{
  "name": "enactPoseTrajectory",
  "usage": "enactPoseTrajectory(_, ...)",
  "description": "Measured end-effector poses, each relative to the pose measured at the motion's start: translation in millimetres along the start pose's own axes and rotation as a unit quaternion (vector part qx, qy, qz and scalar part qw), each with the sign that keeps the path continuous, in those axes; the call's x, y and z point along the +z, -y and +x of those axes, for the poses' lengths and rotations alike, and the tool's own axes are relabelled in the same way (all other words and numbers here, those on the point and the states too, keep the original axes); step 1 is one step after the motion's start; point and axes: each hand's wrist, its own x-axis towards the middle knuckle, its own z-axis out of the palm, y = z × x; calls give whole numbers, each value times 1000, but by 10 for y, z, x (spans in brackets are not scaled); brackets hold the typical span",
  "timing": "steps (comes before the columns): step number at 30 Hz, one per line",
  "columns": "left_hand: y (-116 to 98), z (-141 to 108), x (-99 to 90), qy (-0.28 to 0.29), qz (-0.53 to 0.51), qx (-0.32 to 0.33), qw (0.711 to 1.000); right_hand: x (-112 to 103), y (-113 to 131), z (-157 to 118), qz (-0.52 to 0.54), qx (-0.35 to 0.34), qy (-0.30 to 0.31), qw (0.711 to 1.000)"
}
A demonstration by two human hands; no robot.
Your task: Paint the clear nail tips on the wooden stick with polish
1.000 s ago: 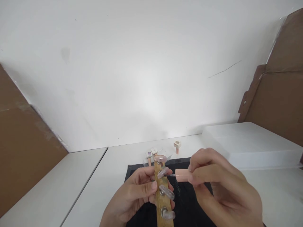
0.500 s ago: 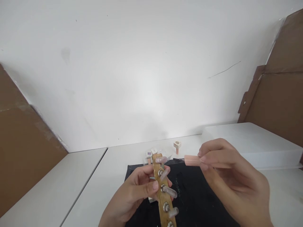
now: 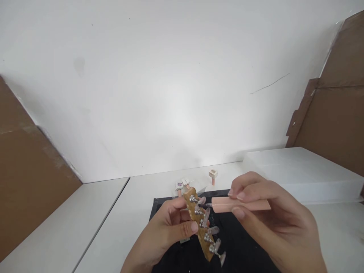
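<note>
My left hand [image 3: 167,231] is closed around a wooden nail-tip stand [image 3: 205,248], thumb on its near face. Several short metal posts stick out of the stand, each bearing a clear, pale false nail [image 3: 214,230]. Between the fingertips of my right hand [image 3: 273,220] is a peach-pink nail polish brush [image 3: 222,204], gripped by its long cap handle. Its dark bristles point left and lie at the upper false nails; whether they touch one, I cannot tell. Part of a small pale object [image 3: 184,240] shows beneath my left hand.
Under both hands lies a black mat [image 3: 241,242] on a white table. Pale-topped polish bottles [image 3: 178,185] stand behind the stand, and another pink-and-cream piece [image 3: 213,174] is farther back. A white box [image 3: 301,170] sits at right; brown cardboard [image 3: 335,113] flanks both sides.
My right hand has brought the brush left and slightly down to the upper false nails. My left hand has turned the stand, so its posts now show more from the side.
</note>
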Motion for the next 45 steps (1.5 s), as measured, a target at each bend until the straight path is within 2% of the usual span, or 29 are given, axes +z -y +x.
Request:
enactPoseTrajectory(14, -39, -54, 25, 11, 10, 9, 1000, -6, 13, 25, -58, -11, 17, 998)
enactPoseTrajectory(21, -40, -68, -10, -14, -30, -5, 999, -14, 19, -29, -56, 6, -15, 998)
enactPoseTrajectory(28, -90, -58, 57, -12, -45, -11, 999, -11, 21, -8, -50, 4, 23, 998)
enactPoseTrajectory(45, -89, -110, 66, -19, -61, -23, 998, -18, -6, 0, -77, -3, 10, 997)
